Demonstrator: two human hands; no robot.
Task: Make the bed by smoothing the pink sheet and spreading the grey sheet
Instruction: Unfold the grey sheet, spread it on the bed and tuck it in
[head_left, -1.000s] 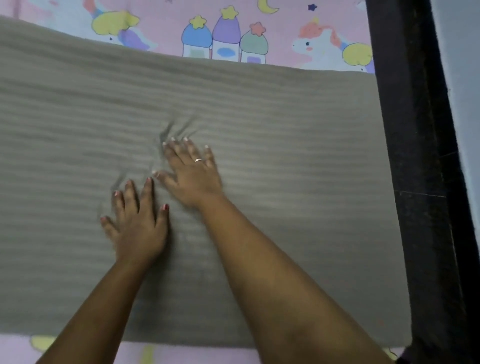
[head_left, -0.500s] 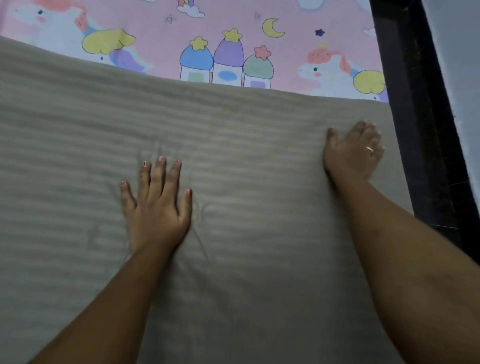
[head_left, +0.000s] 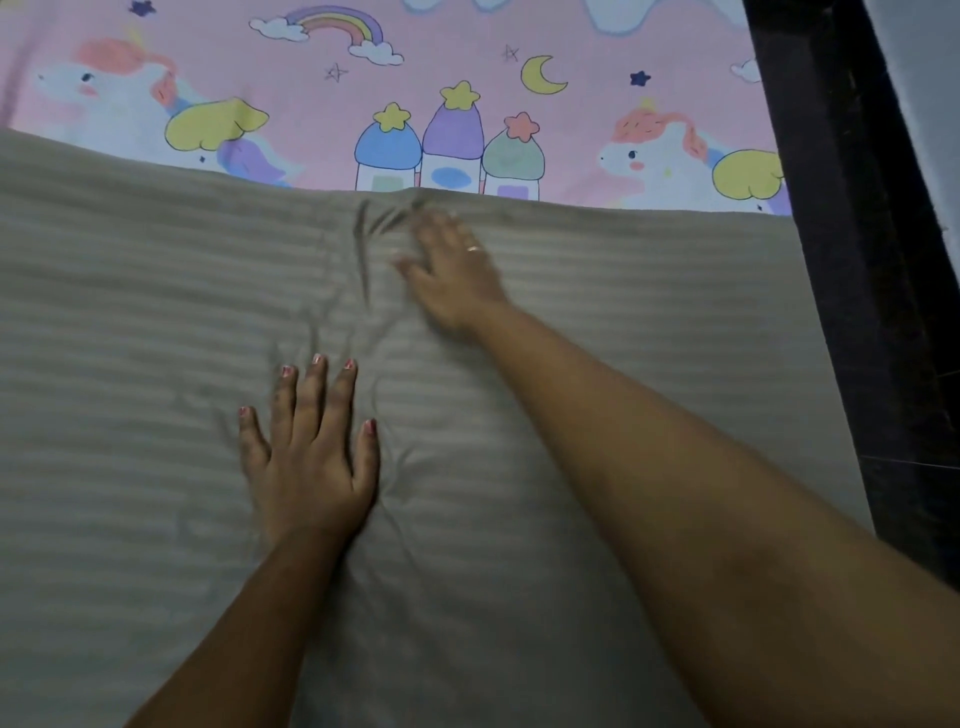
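Observation:
A grey striped sheet lies spread over most of the bed. Beyond its far edge shows the pink sheet, printed with unicorns, houses and a rainbow. My left hand presses flat on the grey sheet near the middle, fingers straight and spread. Farther off, my right hand lies flat on the grey sheet close to its far edge, blurred by motion, a ring on one finger. Small creases fan out in the cloth just left of the right hand and around the left hand's fingertips.
A black bed frame runs along the right side of the mattress. Past it at the top right is a pale wall. The grey sheet reaches the frame's edge on the right.
My right hand has swept from the right edge of the grey sheet back leftward to its far middle edge, bunching small creases there. The left hand has stayed pressed in place.

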